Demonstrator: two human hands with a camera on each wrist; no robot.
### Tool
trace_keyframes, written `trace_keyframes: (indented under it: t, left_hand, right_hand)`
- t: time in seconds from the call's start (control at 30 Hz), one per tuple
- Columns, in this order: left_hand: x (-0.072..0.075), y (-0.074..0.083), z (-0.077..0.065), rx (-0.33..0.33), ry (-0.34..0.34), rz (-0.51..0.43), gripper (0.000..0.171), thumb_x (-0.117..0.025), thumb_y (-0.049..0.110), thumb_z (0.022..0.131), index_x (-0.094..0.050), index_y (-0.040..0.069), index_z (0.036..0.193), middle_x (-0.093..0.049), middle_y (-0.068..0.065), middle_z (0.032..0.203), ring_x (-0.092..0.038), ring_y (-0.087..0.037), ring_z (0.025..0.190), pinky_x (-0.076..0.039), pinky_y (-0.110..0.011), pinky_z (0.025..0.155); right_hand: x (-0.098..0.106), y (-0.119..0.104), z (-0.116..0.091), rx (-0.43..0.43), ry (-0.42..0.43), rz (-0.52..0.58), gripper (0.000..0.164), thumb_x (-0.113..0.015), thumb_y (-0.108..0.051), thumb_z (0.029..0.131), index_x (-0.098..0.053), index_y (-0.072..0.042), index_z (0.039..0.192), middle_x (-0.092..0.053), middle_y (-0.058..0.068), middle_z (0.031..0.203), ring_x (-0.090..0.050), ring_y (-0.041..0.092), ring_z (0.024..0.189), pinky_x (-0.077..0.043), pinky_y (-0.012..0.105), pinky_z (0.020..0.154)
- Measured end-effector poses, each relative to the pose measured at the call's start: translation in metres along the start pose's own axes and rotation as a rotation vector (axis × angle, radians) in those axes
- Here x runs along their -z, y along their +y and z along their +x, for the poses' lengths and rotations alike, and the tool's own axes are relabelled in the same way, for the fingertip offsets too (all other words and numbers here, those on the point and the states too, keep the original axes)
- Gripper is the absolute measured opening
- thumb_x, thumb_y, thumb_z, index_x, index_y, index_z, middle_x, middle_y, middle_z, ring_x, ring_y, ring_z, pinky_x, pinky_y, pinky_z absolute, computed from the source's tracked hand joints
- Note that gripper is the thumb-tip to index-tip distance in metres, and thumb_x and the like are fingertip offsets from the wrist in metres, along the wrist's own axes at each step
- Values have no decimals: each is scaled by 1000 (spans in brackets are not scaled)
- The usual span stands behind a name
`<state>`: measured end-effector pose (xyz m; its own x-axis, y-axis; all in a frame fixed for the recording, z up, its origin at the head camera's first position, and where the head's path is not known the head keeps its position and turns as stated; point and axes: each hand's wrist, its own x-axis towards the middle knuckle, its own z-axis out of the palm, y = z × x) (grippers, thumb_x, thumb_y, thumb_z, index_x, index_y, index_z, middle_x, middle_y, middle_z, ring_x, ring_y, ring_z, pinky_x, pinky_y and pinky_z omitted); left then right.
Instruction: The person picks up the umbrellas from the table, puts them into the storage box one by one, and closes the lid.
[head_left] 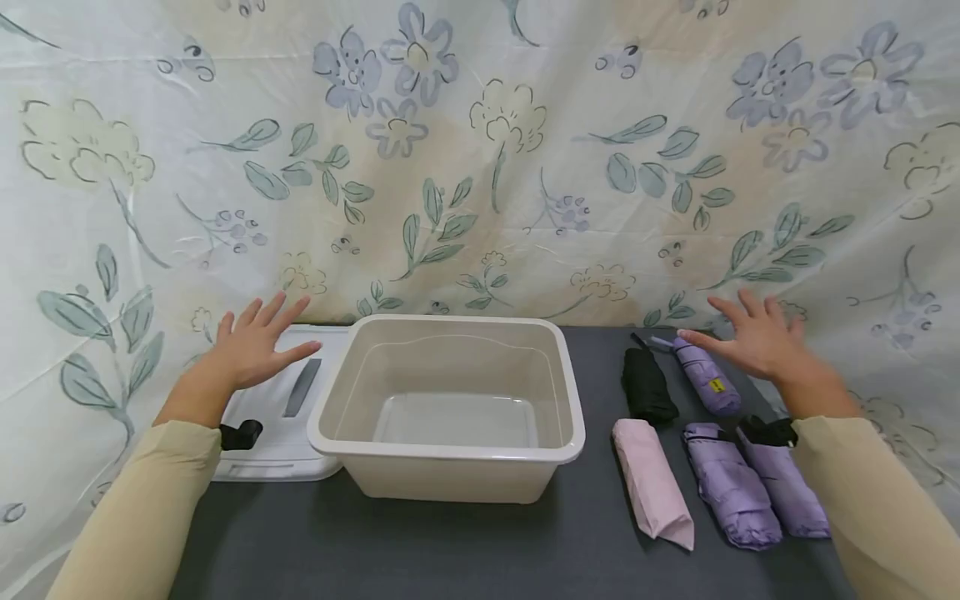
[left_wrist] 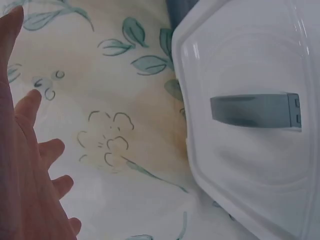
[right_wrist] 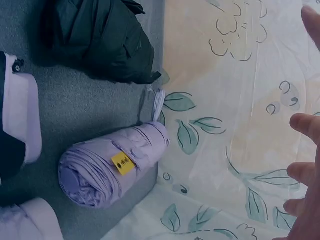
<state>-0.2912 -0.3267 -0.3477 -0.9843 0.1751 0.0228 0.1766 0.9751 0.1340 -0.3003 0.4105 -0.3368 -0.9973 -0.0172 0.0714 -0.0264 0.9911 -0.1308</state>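
Note:
My left hand (head_left: 255,348) is raised with fingers spread above a white lid (head_left: 277,457), touching nothing; a grey handle (left_wrist: 255,111) shows on the lid in the left wrist view. Fingers spread as well, my right hand (head_left: 761,343) hovers near a folded purple umbrella (head_left: 705,372) with a yellow tag (right_wrist: 123,163). Left of that umbrella lies a folded black umbrella (head_left: 648,385). Closer to me are a pink folded umbrella (head_left: 654,483) and two more purple ones, one (head_left: 731,487) beside the other (head_left: 787,486), which my right sleeve partly covers.
Between my hands stands a beige plastic bin (head_left: 450,479) with its top uncovered and nothing inside. Its left side overlaps the lid. Everything rests on a dark grey tabletop (head_left: 420,550). A floral curtain (head_left: 450,208) hangs right behind the table's far edge.

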Motion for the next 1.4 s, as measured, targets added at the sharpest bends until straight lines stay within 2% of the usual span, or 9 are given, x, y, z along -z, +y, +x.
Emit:
trace_keyframes:
  t: [0.27, 0.53, 0.7, 0.9, 1.1, 1.23, 1.33, 1.4]
  left_hand:
    - [-2, -1, 2, -7, -1, -5, 94, -42, 76, 95, -6, 26, 166, -2, -25, 170, -1, -59, 152, 7, -79, 115]
    - [-3, 2, 8, 6, -23, -16, 97, -43, 77, 94, -5, 25, 166, 0, -25, 170, 0, -59, 152, 8, -79, 114]
    - [-5, 6, 10, 1, -8, -25, 94, -43, 75, 95, -6, 25, 166, -1, -25, 170, -1, -59, 152, 5, -80, 115]
    - [-8, 16, 9, -27, 70, -61, 87, -47, 67, 98, -15, 22, 166, -11, -26, 169, -10, -59, 151, -7, -80, 115]
    - [-20, 25, -3, -74, 183, -144, 80, -53, 56, 101, -22, 19, 165, -21, -27, 167, -20, -56, 150, -17, -78, 116]
    - [-28, 30, -11, -144, 278, -213, 75, -60, 45, 100, -32, 13, 161, -31, -27, 162, -28, -52, 148, -24, -77, 113]
    - [-32, 33, -17, -195, 330, -252, 71, -63, 39, 99, -37, 9, 159, -37, -27, 159, -33, -51, 144, -28, -75, 112]
    - [-34, 35, -23, -196, 336, -282, 71, -63, 39, 99, -37, 11, 159, -39, -25, 158, -35, -50, 143, -29, -75, 110]
  right_hand:
    - [-2, -10, -2, -6, -49, 53, 102, -44, -78, 93, -12, -13, 165, 4, 36, 165, 8, 68, 145, -6, 89, 103]
    - [-3, -10, 6, 9, -6, 51, 99, -44, -77, 94, -18, -13, 164, -1, 35, 166, 1, 66, 147, -8, 87, 104]
    - [-9, -10, 15, 70, 19, 99, 91, -44, -69, 98, -22, -10, 163, -4, 36, 165, -1, 66, 147, -9, 86, 106]
    - [-18, -17, 19, 140, 32, 249, 80, -46, -57, 104, -25, -6, 162, -5, 35, 166, -3, 65, 148, -12, 85, 108]
    - [-25, -33, 0, 174, 114, 398, 66, -41, -46, 109, -32, -6, 160, -10, 31, 168, -12, 60, 150, -15, 83, 109]
    - [-33, -45, -15, 180, 166, 492, 59, -38, -43, 111, -37, -7, 158, -20, 28, 167, -20, 58, 149, -20, 82, 109]
    - [-41, -55, -27, 192, 154, 586, 56, -37, -41, 111, -38, -10, 158, -26, 26, 165, -26, 57, 147, -25, 82, 106]
    - [-46, -61, -34, 205, 123, 649, 55, -37, -40, 112, -38, -12, 158, -27, 25, 165, -26, 57, 148, -26, 82, 105]
